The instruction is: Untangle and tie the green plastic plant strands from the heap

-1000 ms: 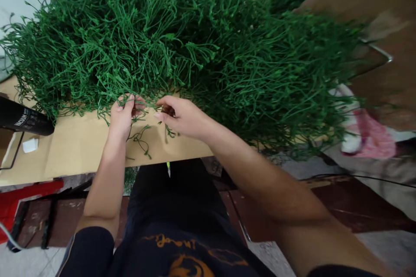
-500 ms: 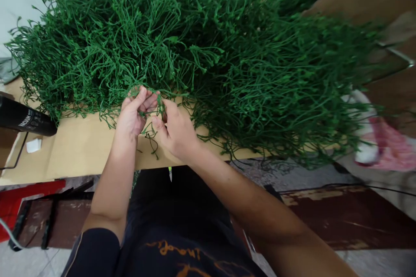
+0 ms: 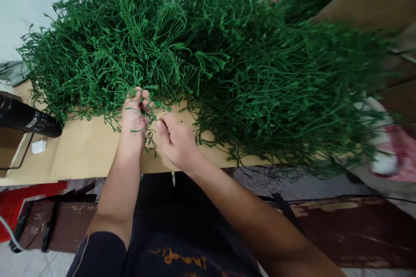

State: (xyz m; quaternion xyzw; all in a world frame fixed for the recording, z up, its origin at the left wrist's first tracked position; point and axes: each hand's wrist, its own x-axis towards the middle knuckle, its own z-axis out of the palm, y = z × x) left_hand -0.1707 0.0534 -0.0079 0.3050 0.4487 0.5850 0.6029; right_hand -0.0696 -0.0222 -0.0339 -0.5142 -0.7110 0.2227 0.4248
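Note:
A large heap of thin green plastic stems (image 3: 130, 47) covers the back of the cardboard-topped table (image 3: 87, 147). At the heap's front edge my left hand (image 3: 134, 112) is palm up, with curled fingers around a small bunch of green stems (image 3: 148, 114). Just right of it, my right hand (image 3: 177, 138) has its thumb and fingers pinched together at the lower right end of that bunch. What lies between those fingertips is too small to make out.
On the left lies a black bottle (image 3: 29, 117), with a small white paper piece (image 3: 39, 146) beside it. A brown cardboard flap (image 3: 367, 0) rises at the back right. Pink and white cloth (image 3: 399, 151) is at the right edge.
My right hand has closed into a pinch and sits slightly lower and further right. My left fingers have curled in more. The whole view has shifted a little.

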